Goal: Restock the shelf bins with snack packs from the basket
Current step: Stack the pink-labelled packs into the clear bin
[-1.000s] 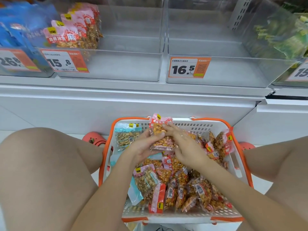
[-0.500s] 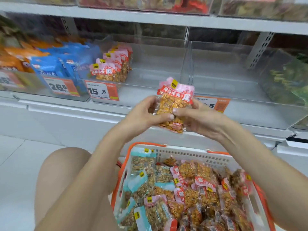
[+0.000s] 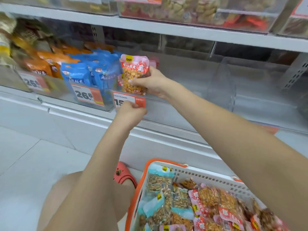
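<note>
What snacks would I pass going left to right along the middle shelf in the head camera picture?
Orange snack bags → shiny blue snack bags → pink-topped clear peanut pack, held by the right hand → empty clear plastic bin.

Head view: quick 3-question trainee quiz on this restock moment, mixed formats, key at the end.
1. True or false: the right hand holds a pink snack pack at the clear shelf bin.
2. What is the left hand touching? A) the basket B) the orange price tag C) a blue pack
3. Fill in: the basket has an ____ rim.

Key: 1 true; 2 B, the orange price tag; 3 orange.
</note>
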